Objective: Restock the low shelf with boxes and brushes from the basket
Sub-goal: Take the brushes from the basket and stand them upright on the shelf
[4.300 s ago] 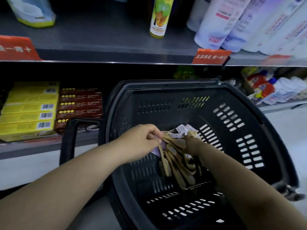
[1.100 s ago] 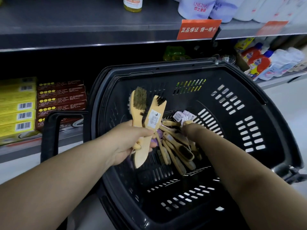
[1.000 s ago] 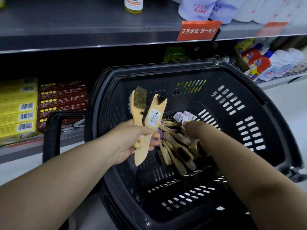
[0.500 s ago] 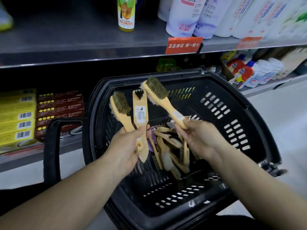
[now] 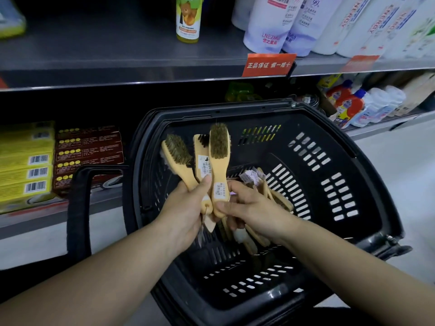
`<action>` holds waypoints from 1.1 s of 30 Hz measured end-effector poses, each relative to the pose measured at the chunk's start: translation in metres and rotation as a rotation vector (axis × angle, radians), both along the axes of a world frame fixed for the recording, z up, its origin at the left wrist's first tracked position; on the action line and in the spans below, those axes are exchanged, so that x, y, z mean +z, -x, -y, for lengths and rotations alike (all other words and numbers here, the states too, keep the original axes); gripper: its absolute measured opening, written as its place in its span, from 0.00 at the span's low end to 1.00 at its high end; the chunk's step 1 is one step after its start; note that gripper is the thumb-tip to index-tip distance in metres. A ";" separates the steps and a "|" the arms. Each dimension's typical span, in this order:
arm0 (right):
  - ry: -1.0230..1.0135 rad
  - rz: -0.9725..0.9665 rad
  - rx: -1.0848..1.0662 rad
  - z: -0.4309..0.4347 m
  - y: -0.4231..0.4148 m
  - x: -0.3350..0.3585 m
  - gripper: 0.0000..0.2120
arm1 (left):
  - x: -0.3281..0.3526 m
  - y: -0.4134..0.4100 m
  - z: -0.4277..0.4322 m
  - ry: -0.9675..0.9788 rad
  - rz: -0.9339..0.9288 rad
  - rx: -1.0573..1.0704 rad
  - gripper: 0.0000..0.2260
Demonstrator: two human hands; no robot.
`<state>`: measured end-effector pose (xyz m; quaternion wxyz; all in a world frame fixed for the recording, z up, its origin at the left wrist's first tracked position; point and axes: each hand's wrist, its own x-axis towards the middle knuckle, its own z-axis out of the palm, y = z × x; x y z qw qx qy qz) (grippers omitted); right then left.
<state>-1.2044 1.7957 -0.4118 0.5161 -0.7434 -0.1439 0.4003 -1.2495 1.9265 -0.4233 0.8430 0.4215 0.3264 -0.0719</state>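
Note:
A black plastic basket [image 5: 334, 142] is tilted toward me in front of the low shelf [image 5: 47, 208]. My left hand [image 5: 186, 212] grips the handles of two wooden brushes [image 5: 179, 156], bristle heads up. My right hand [image 5: 254, 208] pinches the handle of a third wooden brush [image 5: 219, 156] and holds it against the other two. Several more wooden brushes [image 5: 275, 198] with paper tags lie in the basket behind my right hand. Yellow boxes [image 5: 26, 161] and dark red boxes [image 5: 89, 149] are stacked on the low shelf at the left.
The basket's black handle [image 5: 77, 208] stands out at its left, in front of the boxes. An upper shelf [image 5: 117, 57] carries a yellow bottle [image 5: 188, 17] and white refill pouches [image 5: 306, 22]. Red and white bottles [image 5: 355, 107] sit on the low shelf at the right.
My left hand lifted two brushes out of the basket. My right hand picked up a third brush and has now brought it left, upright against the two in my left hand.

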 end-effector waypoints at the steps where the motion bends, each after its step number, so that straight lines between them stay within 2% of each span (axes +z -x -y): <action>1: 0.023 0.044 0.024 0.001 -0.001 0.001 0.07 | 0.000 0.000 -0.002 -0.005 0.008 -0.024 0.13; 7: 0.206 0.280 0.258 0.007 -0.003 0.002 0.08 | 0.002 0.002 -0.007 -0.057 -0.016 -0.115 0.10; 9: 0.209 0.239 0.236 0.008 -0.004 -0.001 0.08 | 0.004 0.003 -0.006 -0.142 -0.032 -0.148 0.08; 13: 0.207 0.053 0.053 0.015 -0.014 -0.007 0.07 | 0.008 0.003 -0.003 -0.225 -0.056 -0.120 0.07; 16: 0.411 0.095 0.055 0.032 -0.033 -0.026 0.13 | 0.008 0.002 -0.002 -0.256 -0.086 -0.081 0.06; 19: 0.802 0.231 0.196 0.053 -0.061 -0.049 0.15 | 0.006 0.001 0.000 -0.228 -0.117 -0.078 0.03; 22: 1.066 0.275 0.375 0.063 -0.091 -0.073 0.14 | 0.000 -0.001 0.000 -0.271 -0.136 -0.100 0.08; 24: 1.154 0.314 0.430 0.063 -0.107 -0.088 0.13 | -0.004 -0.002 0.000 -0.311 -0.135 -0.139 0.11; 28: 1.292 0.522 0.537 0.070 -0.128 -0.121 0.25 | -0.010 -0.004 -0.003 -0.337 -0.171 -0.215 0.11; 33: 1.457 0.709 0.748 0.077 -0.139 -0.149 0.20 | -0.010 -0.007 -0.004 -0.114 -0.203 -0.229 0.10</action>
